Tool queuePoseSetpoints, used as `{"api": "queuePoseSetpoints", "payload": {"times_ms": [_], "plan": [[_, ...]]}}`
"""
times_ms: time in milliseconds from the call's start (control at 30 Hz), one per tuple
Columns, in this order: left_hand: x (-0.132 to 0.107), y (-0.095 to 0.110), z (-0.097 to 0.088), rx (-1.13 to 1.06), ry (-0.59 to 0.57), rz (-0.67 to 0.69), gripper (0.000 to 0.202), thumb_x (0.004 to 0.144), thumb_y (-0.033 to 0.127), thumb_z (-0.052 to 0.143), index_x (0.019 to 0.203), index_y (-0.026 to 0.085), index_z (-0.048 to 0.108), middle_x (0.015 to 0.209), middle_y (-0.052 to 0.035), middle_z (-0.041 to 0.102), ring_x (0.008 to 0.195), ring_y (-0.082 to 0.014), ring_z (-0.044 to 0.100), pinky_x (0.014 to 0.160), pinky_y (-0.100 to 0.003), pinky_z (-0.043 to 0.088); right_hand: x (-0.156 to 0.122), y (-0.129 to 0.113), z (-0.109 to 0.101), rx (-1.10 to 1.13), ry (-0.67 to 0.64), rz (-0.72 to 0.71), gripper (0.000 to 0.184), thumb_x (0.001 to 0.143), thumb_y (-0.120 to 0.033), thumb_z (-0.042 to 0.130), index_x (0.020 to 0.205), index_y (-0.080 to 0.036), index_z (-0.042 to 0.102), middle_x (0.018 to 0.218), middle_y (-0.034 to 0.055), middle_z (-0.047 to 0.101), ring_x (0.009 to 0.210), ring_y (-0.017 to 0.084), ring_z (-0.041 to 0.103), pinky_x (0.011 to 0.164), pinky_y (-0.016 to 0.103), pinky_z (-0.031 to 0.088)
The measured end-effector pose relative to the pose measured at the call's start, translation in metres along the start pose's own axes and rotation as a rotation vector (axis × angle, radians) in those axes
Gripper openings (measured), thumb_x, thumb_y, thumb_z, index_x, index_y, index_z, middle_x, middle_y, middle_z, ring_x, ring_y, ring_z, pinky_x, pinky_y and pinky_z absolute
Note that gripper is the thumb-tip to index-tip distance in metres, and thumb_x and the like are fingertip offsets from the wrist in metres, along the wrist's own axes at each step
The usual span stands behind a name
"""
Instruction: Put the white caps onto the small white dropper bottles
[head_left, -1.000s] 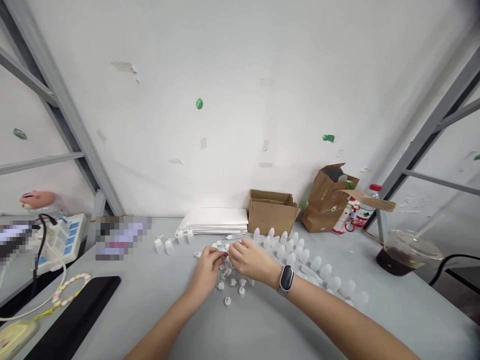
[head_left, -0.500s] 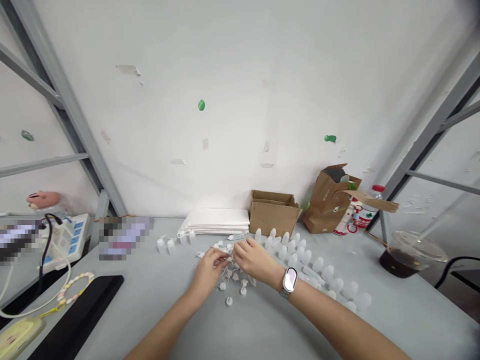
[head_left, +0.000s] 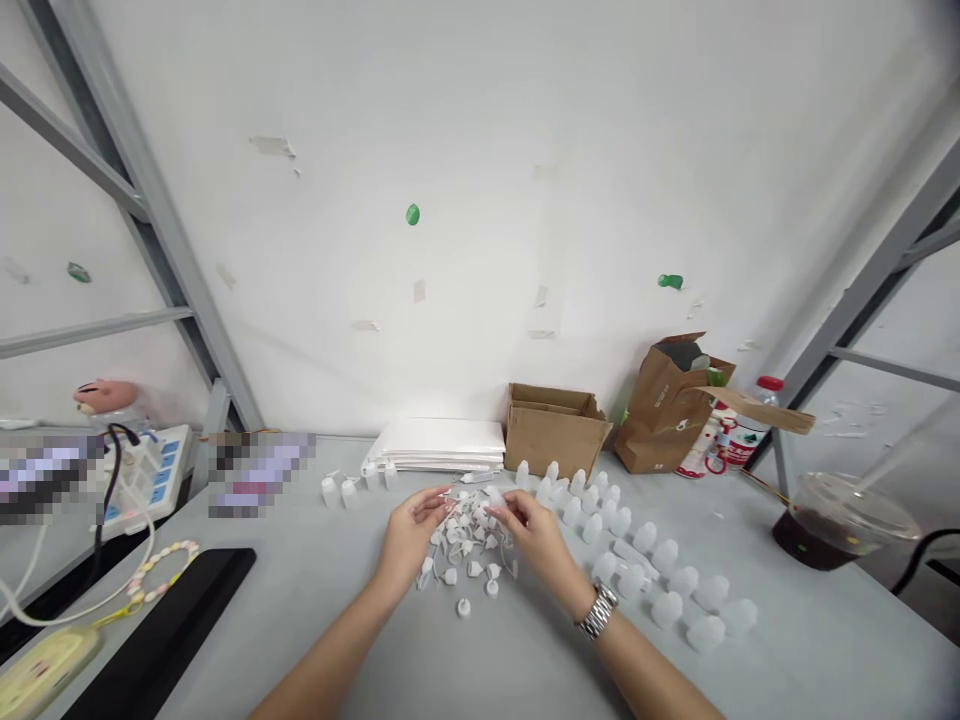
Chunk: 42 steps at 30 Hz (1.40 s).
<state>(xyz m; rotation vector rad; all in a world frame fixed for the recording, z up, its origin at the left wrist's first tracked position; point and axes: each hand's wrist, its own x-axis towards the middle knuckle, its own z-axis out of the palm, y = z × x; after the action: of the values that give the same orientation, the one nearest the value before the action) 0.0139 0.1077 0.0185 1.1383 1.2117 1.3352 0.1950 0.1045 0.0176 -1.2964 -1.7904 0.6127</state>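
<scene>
Right now, the person's left hand (head_left: 411, 535) and right hand (head_left: 534, 535) are hovering over a heap of small white plastic caps (head_left: 469, 535) on a gray table (head_left: 300, 610), the fingers curled narrow, though I can't tell whether they're holding a cap. A metal watch (head_left: 600, 612) is circling the right wrist. Frosted plastic bottles (head_left: 645, 560) are standing just right of the heap. Farther back, a stack of white sheets (head_left: 442, 445), a cardboard box (head_left: 555, 430) and a paper bag (head_left: 664, 410) are sitting by the wall.
</scene>
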Motion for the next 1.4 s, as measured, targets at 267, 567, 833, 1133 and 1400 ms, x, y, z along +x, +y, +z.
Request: {"api": "queuePoseSetpoints", "payload": {"times_ms": [267,567,833,1133,1400], "plan": [[-0.004,0.001,0.001,-0.073,0.027,-0.073,0.043,0.056,0.034,0.068,0.095,0.015,0.063,0.101,-0.0086,0.065,0.082,-0.0195,0.064,0.077,-0.032,0.05,-0.013,-0.006,0.01,0.084,-0.04,-0.026,0.018,0.08,-0.03,0.052,0.09,-0.018,0.061,0.08,0.0035,0.06,0.066,0.015,0.053,0.063,0.028,0.045],[-0.006,-0.001,0.004,-0.136,-0.085,-0.122,0.031,0.057,0.031,0.068,0.083,0.014,0.066,0.085,-0.007,0.07,0.079,-0.0186,0.064,0.075,-0.031,0.05,-0.018,-0.013,0.012,-0.018,-0.051,-0.045,0.014,0.08,-0.027,0.053,0.083,-0.017,0.062,0.074,0.0031,0.059,0.063,0.015,0.054,0.06,0.026,0.045],[-0.004,-0.004,0.006,-0.061,-0.06,-0.052,0.027,0.055,0.032,0.069,0.075,0.014,0.066,0.084,-0.0088,0.071,0.082,-0.0215,0.064,0.076,-0.033,0.049,-0.021,-0.015,0.014,-0.099,-0.033,-0.085,0.01,0.08,-0.021,0.054,0.085,-0.019,0.061,0.075,0.0017,0.059,0.062,0.014,0.054,0.058,0.024,0.045],[-0.008,0.001,0.008,-0.121,-0.204,-0.165,0.033,0.06,0.037,0.067,0.086,0.016,0.068,0.086,-0.0075,0.072,0.078,-0.0224,0.066,0.079,-0.037,0.048,-0.021,-0.014,0.014,-0.084,-0.02,-0.06,0.013,0.081,-0.024,0.053,0.089,-0.019,0.061,0.075,0.002,0.058,0.061,0.014,0.054,0.059,0.025,0.045],[-0.014,0.01,0.01,-0.031,-0.268,-0.128,0.03,0.064,0.031,0.063,0.092,0.021,0.069,0.101,-0.0052,0.068,0.101,-0.0243,0.058,0.091,-0.039,0.042,-0.021,-0.01,0.017,-0.049,0.01,-0.054,0.015,0.08,-0.022,0.055,0.093,-0.019,0.06,0.079,0.003,0.058,0.065,0.015,0.054,0.062,0.027,0.046]]}}
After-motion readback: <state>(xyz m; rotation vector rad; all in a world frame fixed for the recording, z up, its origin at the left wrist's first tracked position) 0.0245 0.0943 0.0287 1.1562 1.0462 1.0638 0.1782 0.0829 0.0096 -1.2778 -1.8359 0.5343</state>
